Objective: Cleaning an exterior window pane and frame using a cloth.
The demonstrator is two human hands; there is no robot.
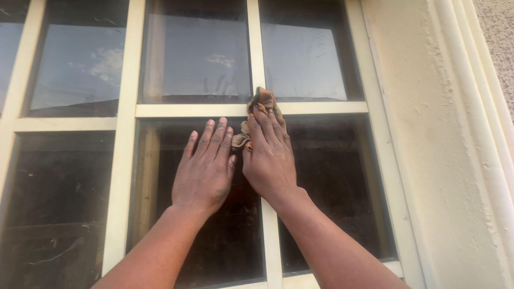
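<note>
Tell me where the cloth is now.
In the head view, the cloth is pressed under the right hand on the window frame, where the cream bars cross, just right of the left hand.

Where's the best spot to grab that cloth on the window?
Probably the bunched top end of the cloth, coming from above. That part pokes out past the right hand's fingertips, while the rest lies pressed flat against the window frame under the palm.

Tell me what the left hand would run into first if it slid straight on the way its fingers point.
The left hand lies flat on the lower glass pane, fingers pointing up. Sliding on, its fingertips would most likely first meet the cream horizontal window bar just above them. The cloth under the right hand sits off to the side.
</note>
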